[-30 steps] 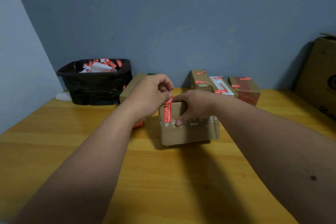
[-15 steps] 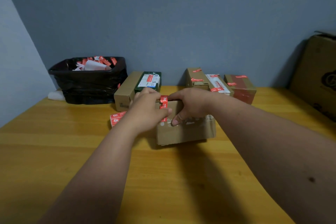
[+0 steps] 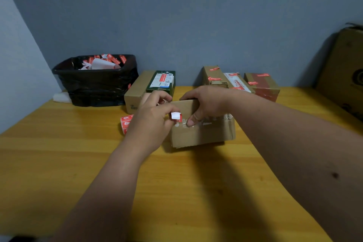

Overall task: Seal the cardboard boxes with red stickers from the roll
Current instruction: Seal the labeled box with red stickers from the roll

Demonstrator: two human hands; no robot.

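Observation:
A small brown cardboard box (image 3: pixel 202 134) stands on the wooden table (image 3: pixel 59 163) in the middle. My right hand (image 3: pixel 206 104) grips its top edge, thumb pressed on the front face. My left hand (image 3: pixel 155 118) pinches a red sticker (image 3: pixel 176 116) at the box's top left front corner; the sticker's end curls up and shows its white back. The red sticker roll (image 3: pixel 125 124) lies on the table left of the box, partly hidden behind my left hand.
A black-lined bin (image 3: pixel 94 82) holding sticker scraps stands at the back left. Beside it are a brown box (image 3: pixel 135 92) and a green box (image 3: pixel 163 81). Boxes with red stickers (image 3: pixel 241 82) line the back wall. A large carton (image 3: pixel 343 72) stands at the right.
My left hand has moved down from the box's top edge to its front corner with the sticker, whose free end now curls white side out. My right hand keeps its grip.

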